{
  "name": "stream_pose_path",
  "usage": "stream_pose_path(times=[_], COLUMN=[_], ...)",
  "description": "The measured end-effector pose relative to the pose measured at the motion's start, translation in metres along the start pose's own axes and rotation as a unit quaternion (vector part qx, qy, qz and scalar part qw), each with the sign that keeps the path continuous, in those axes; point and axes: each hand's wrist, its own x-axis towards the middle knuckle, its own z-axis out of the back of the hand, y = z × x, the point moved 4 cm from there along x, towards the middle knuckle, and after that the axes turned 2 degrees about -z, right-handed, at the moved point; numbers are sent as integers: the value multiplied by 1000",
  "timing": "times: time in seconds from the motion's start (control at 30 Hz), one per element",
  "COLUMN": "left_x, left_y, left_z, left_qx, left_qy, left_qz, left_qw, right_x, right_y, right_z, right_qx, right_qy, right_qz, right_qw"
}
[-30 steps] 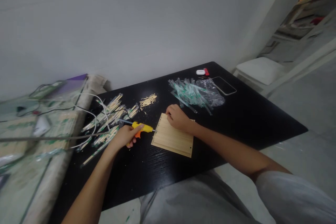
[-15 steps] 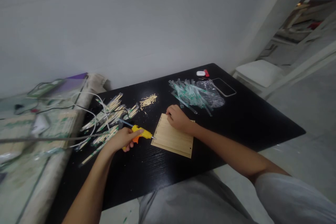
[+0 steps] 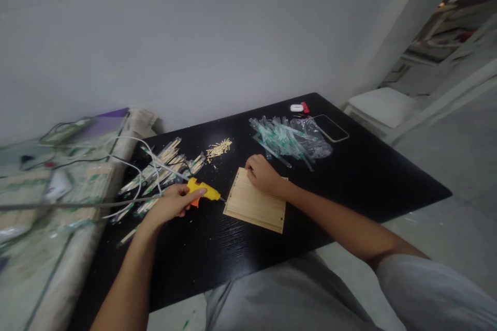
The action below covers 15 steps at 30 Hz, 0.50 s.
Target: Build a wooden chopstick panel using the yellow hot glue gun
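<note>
My left hand (image 3: 174, 200) is closed around a yellow hot glue gun (image 3: 204, 190) with an orange trigger. Its metal nozzle points right, close to the left edge of a flat panel of pale wooden sticks (image 3: 254, 201) lying on the black table. A glue stick shows at the gun's back end. Over the panel's far edge, my right hand (image 3: 266, 175) rests with its fingers curled together near the far left corner; whatever they pinch, if anything, is hidden.
Wrapped chopsticks (image 3: 165, 158) lie behind my left hand, crossed by a white cable (image 3: 140, 170). A pile of short stick pieces (image 3: 219, 150) sits beyond the panel. Empty plastic wrappers (image 3: 281, 137), a phone (image 3: 331, 129) and a white case (image 3: 296, 108) lie on the far right.
My left hand has drawn the glue gun a little to the left and up, so its nozzle has come off the panel's edge. My right hand and the panel have stayed put.
</note>
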Motion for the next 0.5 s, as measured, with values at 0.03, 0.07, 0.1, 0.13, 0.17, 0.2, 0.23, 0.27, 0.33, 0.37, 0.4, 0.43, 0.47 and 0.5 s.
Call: stream_pose_path(times=[0.03, 0.07, 0.1, 0.13, 0.17, 0.2, 0.23, 0.27, 0.33, 0.37, 0.4, 0.43, 0.47, 0.5], left_x=[1, 2, 3, 4, 5, 6, 7, 8, 11, 12, 13, 14, 15, 15], left_y=[1, 2, 3, 4, 5, 5, 4, 4, 4, 4, 4, 5, 5, 6], left_z=[1, 1, 2, 2, 2, 3, 4, 5, 6, 6, 6, 6, 6, 5], left_qx=[-5, -12, -18, -23, -30, -43, -64, -94, -170, -201, -226, -242, -252, -258], left_qy=[-5, -9, -8, -7, -9, -15, -25, -39, -69, -80, -89, -96, -101, -105], left_qz=[-1, -4, -11, -20, -33, -49, -65, -80, -101, -108, -110, -110, -109, -107], left_qw=[1000, 1000, 1000, 999, 999, 998, 996, 992, 978, 970, 964, 959, 956, 954], right_x=[0, 1, 1, 1, 1, 1, 1, 1, -1, -1, -1, -1, 1, 3], right_y=[1, 1, 3, 5, 7, 11, 16, 22, 37, 44, 52, 58, 64, 68], right_z=[1, 3, 4, 6, 7, 8, 8, 6, 0, -4, -8, -11, -14, -16], right_qx=[3, 7, 11, 16, 22, 29, 35, 38, 34, 27, 20, 13, 5, -4], right_qy=[-2, -3, -6, -8, -10, -7, 4, 23, 83, 118, 151, 181, 207, 229], right_qz=[2, 4, 6, 10, 14, 22, 34, 50, 92, 112, 128, 138, 141, 138], right_qw=[1000, 1000, 1000, 1000, 1000, 999, 999, 998, 992, 986, 980, 974, 968, 964])
